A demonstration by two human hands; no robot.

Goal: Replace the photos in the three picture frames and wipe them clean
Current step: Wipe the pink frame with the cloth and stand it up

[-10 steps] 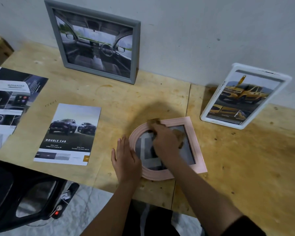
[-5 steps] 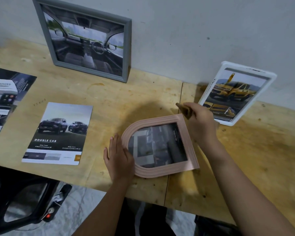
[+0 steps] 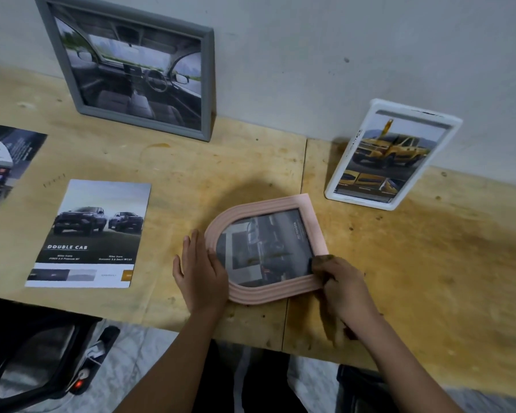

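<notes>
At the far left of the worktop (image 3: 429, 263) we see a dark brochure (image 3: 3, 165) cut by the picture's edge, and beside it a flat leaflet (image 3: 93, 234) showing two trucks with "DOUBLE CAB" printed below them. Behind these, a grey frame (image 3: 137, 67) leans upright against the wall, holding a photo of a car interior.

Our left hand (image 3: 200, 272) lies flat on the worktop, fingers straight and together, its thumb side pressed against the curved end of the pink arched frame (image 3: 268, 248). That frame lies face up near the front edge, its long axis running left to right and tilted slightly, the rounded arch pointing left toward that hand and the square end pointing right. A dark car photo shows under its glass.

Our right hand (image 3: 343, 290) sits at the frame's lower right corner, fingers curled round a brownish cloth (image 3: 331, 326) that trails down toward the worktop's edge; the cloth is blurred.

Farther right, a white frame (image 3: 393, 153) with a yellow truck photo leans against the wall.
</notes>
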